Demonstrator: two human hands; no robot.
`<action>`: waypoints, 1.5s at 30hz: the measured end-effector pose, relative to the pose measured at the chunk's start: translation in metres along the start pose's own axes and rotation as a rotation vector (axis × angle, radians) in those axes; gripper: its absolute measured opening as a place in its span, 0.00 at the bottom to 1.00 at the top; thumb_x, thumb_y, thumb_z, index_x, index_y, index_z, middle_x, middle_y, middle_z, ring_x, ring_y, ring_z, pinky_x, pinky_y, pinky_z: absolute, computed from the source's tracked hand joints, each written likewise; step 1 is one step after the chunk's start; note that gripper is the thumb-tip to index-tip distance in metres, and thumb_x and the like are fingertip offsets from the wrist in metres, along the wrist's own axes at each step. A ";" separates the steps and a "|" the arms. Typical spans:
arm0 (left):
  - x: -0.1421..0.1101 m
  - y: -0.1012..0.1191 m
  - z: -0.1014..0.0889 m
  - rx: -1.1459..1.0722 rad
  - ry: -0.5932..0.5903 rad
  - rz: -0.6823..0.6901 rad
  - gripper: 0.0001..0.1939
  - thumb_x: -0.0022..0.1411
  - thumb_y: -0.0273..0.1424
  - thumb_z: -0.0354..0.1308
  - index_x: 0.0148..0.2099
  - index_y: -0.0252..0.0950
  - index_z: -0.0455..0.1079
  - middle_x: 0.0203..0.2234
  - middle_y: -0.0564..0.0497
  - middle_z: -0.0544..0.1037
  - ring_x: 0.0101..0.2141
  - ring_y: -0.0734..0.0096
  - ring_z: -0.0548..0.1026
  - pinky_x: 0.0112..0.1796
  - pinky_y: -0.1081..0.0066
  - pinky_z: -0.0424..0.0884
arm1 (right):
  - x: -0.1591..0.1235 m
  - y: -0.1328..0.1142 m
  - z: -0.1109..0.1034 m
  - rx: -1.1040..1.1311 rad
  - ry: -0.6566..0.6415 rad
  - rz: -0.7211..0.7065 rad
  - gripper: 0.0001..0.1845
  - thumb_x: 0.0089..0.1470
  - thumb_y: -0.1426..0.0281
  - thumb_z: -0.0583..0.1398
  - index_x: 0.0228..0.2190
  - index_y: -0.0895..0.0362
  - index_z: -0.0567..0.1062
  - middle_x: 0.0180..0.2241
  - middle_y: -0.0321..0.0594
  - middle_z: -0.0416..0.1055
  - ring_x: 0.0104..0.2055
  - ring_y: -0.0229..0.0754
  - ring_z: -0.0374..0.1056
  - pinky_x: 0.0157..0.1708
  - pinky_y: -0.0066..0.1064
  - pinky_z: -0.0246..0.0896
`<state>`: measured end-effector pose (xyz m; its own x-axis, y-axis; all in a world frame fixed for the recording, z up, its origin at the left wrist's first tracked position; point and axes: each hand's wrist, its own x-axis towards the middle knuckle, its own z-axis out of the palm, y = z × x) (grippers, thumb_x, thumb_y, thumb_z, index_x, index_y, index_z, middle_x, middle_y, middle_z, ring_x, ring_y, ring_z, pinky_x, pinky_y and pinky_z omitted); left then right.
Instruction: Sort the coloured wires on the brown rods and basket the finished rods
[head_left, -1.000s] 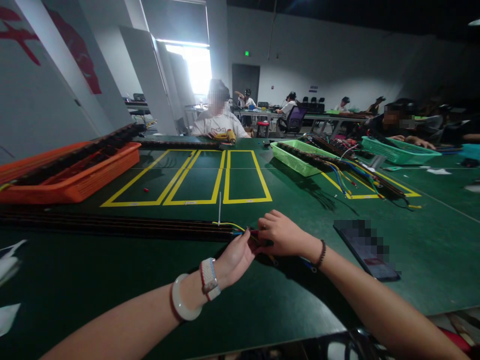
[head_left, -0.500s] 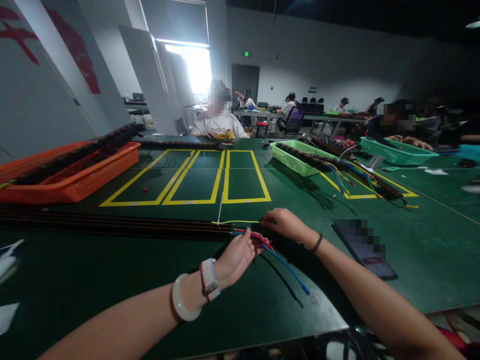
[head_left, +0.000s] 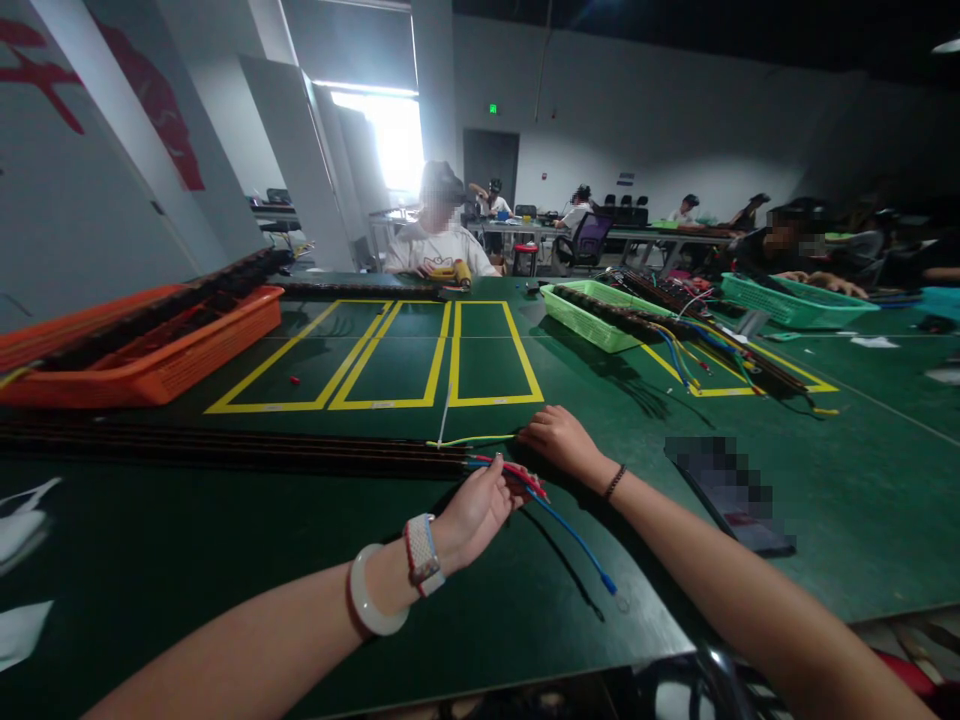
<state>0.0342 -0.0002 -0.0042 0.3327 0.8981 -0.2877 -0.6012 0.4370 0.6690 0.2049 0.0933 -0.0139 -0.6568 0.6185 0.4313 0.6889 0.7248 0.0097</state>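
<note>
My left grip [head_left: 501, 482] closed round the red wires [head_left: 523, 474] and blue wire [head_left: 574, 535], right grip [head_left: 534, 436] pinching the yellow-green wire [head_left: 480, 439], near the counter's [head_left: 600, 625] front edge.

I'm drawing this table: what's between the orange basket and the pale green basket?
Yellow outlines on the table, and a small red piece inside one, in the head view.

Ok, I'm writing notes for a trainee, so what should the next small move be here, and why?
I'd probably bring the yellow-green wire down toward the left hand with the right hand. The left fingers gather the red wires and a blue wire, while the yellow-green one runs apart, on their far side, to the right fingers.
</note>
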 end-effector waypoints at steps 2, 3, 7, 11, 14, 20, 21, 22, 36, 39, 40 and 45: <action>-0.001 0.000 0.000 0.005 0.008 0.000 0.13 0.66 0.31 0.47 0.34 0.29 0.68 0.30 0.42 0.76 0.34 0.67 0.75 0.40 0.67 0.68 | -0.003 -0.001 -0.007 0.065 0.024 0.010 0.14 0.60 0.63 0.54 0.32 0.58 0.76 0.29 0.40 0.70 0.33 0.38 0.61 0.36 0.30 0.50; -0.001 0.001 0.000 0.003 0.006 -0.002 0.12 0.65 0.31 0.47 0.35 0.29 0.68 0.31 0.42 0.76 0.34 0.67 0.75 0.40 0.66 0.68 | -0.005 -0.002 -0.011 0.125 0.046 0.011 0.15 0.61 0.62 0.54 0.35 0.58 0.75 0.30 0.41 0.70 0.35 0.38 0.61 0.36 0.30 0.51; -0.001 0.002 0.000 -0.021 -0.020 -0.008 0.12 0.66 0.30 0.47 0.37 0.28 0.68 0.33 0.40 0.77 0.36 0.66 0.75 0.43 0.65 0.68 | -0.012 -0.008 -0.031 0.366 0.150 -0.141 0.22 0.62 0.57 0.48 0.37 0.60 0.73 0.30 0.42 0.70 0.33 0.39 0.63 0.36 0.32 0.53; -0.001 0.002 -0.001 -0.015 0.014 -0.052 0.12 0.65 0.31 0.47 0.36 0.29 0.68 0.32 0.41 0.77 0.34 0.67 0.75 0.39 0.67 0.70 | -0.015 -0.018 -0.043 0.286 0.164 -0.398 0.28 0.58 0.48 0.49 0.36 0.61 0.72 0.24 0.41 0.66 0.28 0.39 0.60 0.31 0.33 0.51; 0.001 0.001 -0.002 -0.060 0.003 -0.066 0.12 0.66 0.31 0.47 0.34 0.29 0.67 0.31 0.43 0.76 0.34 0.68 0.75 0.39 0.67 0.70 | -0.014 -0.025 -0.043 0.131 0.070 -0.552 0.27 0.55 0.48 0.53 0.36 0.60 0.72 0.23 0.39 0.66 0.27 0.39 0.58 0.28 0.32 0.47; 0.004 -0.001 -0.003 -0.075 -0.001 -0.052 0.13 0.66 0.30 0.47 0.31 0.31 0.66 0.30 0.44 0.75 0.36 0.69 0.74 0.43 0.67 0.69 | -0.013 -0.026 -0.041 -0.032 -0.026 -0.645 0.12 0.61 0.65 0.51 0.34 0.59 0.71 0.25 0.38 0.65 0.27 0.36 0.57 0.29 0.31 0.47; 0.003 -0.001 -0.003 -0.078 -0.010 -0.043 0.12 0.66 0.30 0.47 0.31 0.30 0.66 0.31 0.44 0.75 0.37 0.68 0.74 0.44 0.66 0.69 | -0.013 -0.025 -0.042 -0.042 -0.034 -0.641 0.12 0.62 0.68 0.50 0.35 0.59 0.71 0.25 0.38 0.65 0.27 0.36 0.57 0.30 0.31 0.48; 0.003 0.000 -0.003 -0.082 -0.026 -0.037 0.12 0.65 0.30 0.47 0.32 0.30 0.67 0.32 0.43 0.75 0.38 0.67 0.74 0.44 0.65 0.68 | -0.013 -0.024 -0.042 -0.045 -0.034 -0.633 0.12 0.62 0.70 0.49 0.37 0.60 0.71 0.25 0.39 0.65 0.27 0.36 0.57 0.30 0.31 0.48; -0.005 0.004 0.003 0.022 0.013 -0.002 0.10 0.65 0.30 0.48 0.34 0.30 0.66 0.26 0.47 0.72 0.28 0.73 0.71 0.37 0.69 0.69 | -0.008 -0.018 -0.032 0.144 -0.175 -0.206 0.12 0.60 0.70 0.53 0.43 0.55 0.74 0.27 0.38 0.72 0.28 0.36 0.66 0.30 0.27 0.52; -0.007 0.006 0.006 0.043 0.028 -0.022 0.10 0.65 0.29 0.47 0.33 0.31 0.65 0.24 0.49 0.70 0.26 0.74 0.70 0.35 0.71 0.68 | -0.006 -0.020 -0.035 0.210 -0.266 -0.097 0.13 0.59 0.70 0.53 0.44 0.53 0.74 0.32 0.39 0.74 0.32 0.37 0.69 0.31 0.26 0.54; -0.007 0.006 0.006 0.052 0.031 -0.027 0.10 0.65 0.30 0.47 0.33 0.31 0.64 0.24 0.49 0.69 0.26 0.75 0.69 0.34 0.71 0.68 | -0.005 -0.019 -0.036 0.235 -0.286 -0.066 0.13 0.59 0.69 0.54 0.44 0.53 0.74 0.33 0.39 0.75 0.34 0.37 0.69 0.32 0.26 0.55; -0.007 0.006 0.004 0.079 0.016 -0.044 0.11 0.65 0.30 0.47 0.32 0.31 0.64 0.23 0.50 0.68 0.25 0.75 0.69 0.32 0.73 0.67 | -0.003 -0.015 -0.035 0.511 -0.409 0.045 0.12 0.56 0.64 0.58 0.39 0.56 0.77 0.32 0.38 0.74 0.30 0.36 0.68 0.30 0.24 0.57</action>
<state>0.0310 -0.0044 0.0050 0.3453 0.8790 -0.3289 -0.5265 0.4715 0.7074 0.2072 0.0695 0.0159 -0.7637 0.6442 0.0426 0.5524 0.6862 -0.4734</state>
